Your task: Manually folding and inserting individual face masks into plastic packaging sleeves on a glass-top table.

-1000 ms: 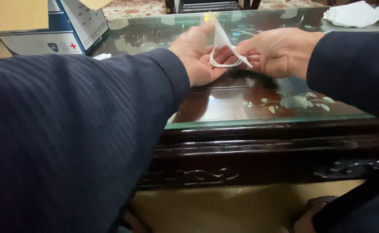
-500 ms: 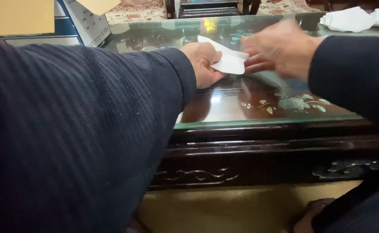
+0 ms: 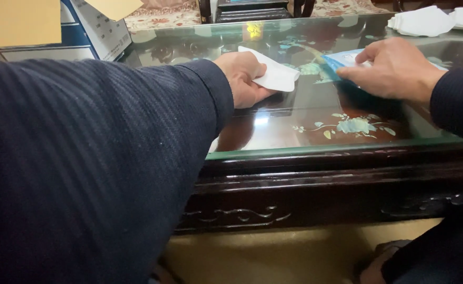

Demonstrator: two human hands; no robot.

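My left hand (image 3: 244, 79) grips a folded white face mask (image 3: 274, 76) and rests with it on the glass top of a dark wooden table (image 3: 315, 158). My right hand (image 3: 394, 68) lies to the right, fingers pressed on a light blue flat packet (image 3: 347, 58) lying on the glass. Most of the packet is hidden under that hand. The two hands are apart, with bare glass between them. Dark blue sleeves cover both arms.
A stack of white masks (image 3: 426, 21) lies at the far right of the table. A blue and white cardboard box (image 3: 92, 31) stands at the far left. A dark chair (image 3: 252, 8) stands beyond the table on a patterned rug.
Both hands held the mask up together a second ago. The left hand has lowered it to the glass, and the right hand let go and moved right onto the blue packet.
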